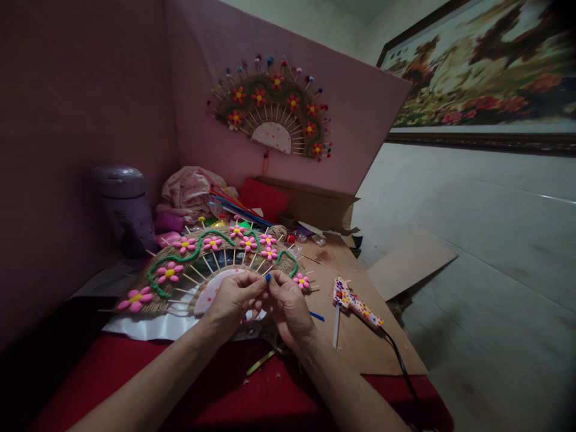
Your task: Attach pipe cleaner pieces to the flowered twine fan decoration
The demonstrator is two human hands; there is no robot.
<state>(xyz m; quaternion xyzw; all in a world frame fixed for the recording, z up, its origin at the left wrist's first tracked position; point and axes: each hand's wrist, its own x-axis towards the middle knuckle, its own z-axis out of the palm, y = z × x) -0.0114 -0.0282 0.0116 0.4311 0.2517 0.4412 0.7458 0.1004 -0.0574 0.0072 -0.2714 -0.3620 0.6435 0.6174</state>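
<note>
My left hand point(234, 295) and my right hand point(290, 306) meet in front of a fan-shaped craft piece. Between their pinched fingertips is a small blue piece point(269, 277), too small to name surely. Behind them the fan point(153, 277) lies on a silvery sheet, wrapped in brown twine, with pink flowers point(170, 272), a wavy green fuzzy strip point(191, 255) and thin wooden sticks. Its pale, dotted half-round centre point(211, 294) is partly hidden by my left hand. Just right of my right hand lies a short blue strip point(317, 316).
A hot glue gun point(355, 302) with a black cord rests on cardboard point(387, 351) at the right. A purple flask point(126, 210) stands at the left, beside a pink cloth bundle point(189, 189). Another fan point(273, 111) hangs on the pink panel. A yellowish-green strip point(261, 363) lies on the red cloth.
</note>
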